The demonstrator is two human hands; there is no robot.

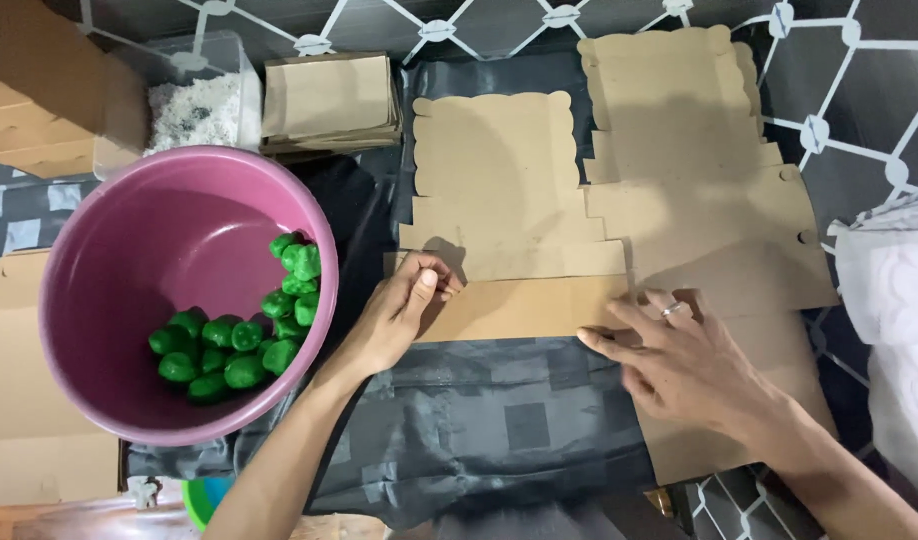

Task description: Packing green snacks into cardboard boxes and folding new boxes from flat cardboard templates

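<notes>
While left hand (404,305) pinches cardboard flap (519,305), right hand (679,360) flat, spread

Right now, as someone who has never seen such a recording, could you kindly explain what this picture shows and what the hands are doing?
There is no machine here: a person wears a camera on the head, looking down at their own two bare hands. The left hand pinches the left edge of a flat brown cardboard cut-out with scalloped edges. The right hand, wearing a ring, presses flat on its lower right part. The cut-out lies on a dark grey checked cloth. To the left stands a round pink plastic tub holding small green lumps. Behind it lie a stack of brown paper pieces and a clear container of white grains.
</notes>
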